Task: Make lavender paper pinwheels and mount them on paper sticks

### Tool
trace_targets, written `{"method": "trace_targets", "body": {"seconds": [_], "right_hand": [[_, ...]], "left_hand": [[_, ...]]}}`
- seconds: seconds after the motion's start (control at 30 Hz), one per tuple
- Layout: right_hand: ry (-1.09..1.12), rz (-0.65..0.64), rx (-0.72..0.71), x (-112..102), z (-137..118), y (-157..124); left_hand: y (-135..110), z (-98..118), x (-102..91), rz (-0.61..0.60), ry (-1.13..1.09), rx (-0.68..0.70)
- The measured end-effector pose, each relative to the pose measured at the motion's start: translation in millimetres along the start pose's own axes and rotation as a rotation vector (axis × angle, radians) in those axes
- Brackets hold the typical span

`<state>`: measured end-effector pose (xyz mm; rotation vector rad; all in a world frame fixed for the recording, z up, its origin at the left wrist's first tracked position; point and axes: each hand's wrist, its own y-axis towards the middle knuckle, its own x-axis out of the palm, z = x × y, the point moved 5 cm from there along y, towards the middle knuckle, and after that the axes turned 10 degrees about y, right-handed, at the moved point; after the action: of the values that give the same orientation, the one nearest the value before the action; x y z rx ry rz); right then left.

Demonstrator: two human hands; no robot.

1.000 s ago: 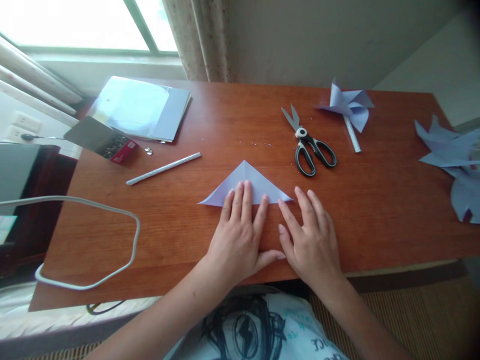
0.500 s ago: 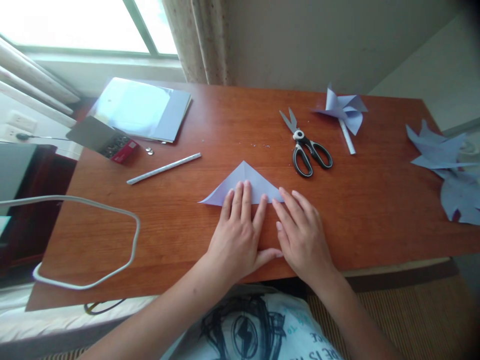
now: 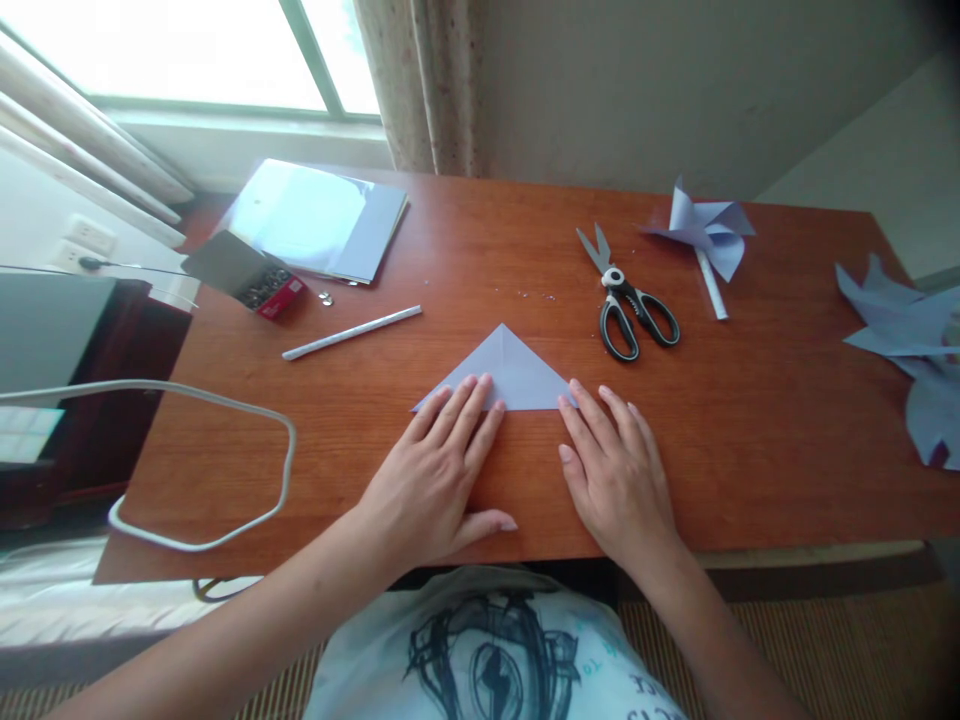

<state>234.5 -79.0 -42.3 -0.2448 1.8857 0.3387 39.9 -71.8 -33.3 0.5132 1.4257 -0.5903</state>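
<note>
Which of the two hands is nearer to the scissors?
Right. The right hand is on the near side of the scissors; the left hand is farther left, its fingertips on the paper.

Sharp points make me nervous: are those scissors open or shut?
Open, slightly: the scissors lie on the table with their blades parted in a narrow V.
</note>
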Motion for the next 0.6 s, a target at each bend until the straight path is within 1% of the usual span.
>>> {"method": "trace_targets", "body": {"seconds": [0.1, 0.2, 0.33, 0.4, 0.5, 0.6], "right_hand": [[-0.001, 0.0, 0.002, 0.3, 0.6, 0.4], [0.0, 0.001, 0.004, -0.7, -0.8, 0.9], [-0.002, -0.008, 0.019, -2.8, -3.2, 2.1], [0.006, -0.002, 0.021, -4.6, -3.4, 3.2], [0.046, 0.008, 0.007, -8.0, -2.1, 6.7], [0.129, 0.021, -0.017, -12.1, 1.3, 13.2]], "left_hand": [[-18.6, -12.6, -3.3, -0.01, 0.061, -0.028], [-38.4, -25.1, -5.6, -0.007, 0.129, -0.123], [-56.7, -30.3, -7.1, -0.009, 0.191, -0.19], [-59.2, -28.5, -8.1, -0.006, 0.199, -0.205], [-55.9, -25.2, -8.4, 0.01, 0.186, -0.244], [-48.0, -23.7, -7.5, 0.071, 0.154, -0.312]]}}
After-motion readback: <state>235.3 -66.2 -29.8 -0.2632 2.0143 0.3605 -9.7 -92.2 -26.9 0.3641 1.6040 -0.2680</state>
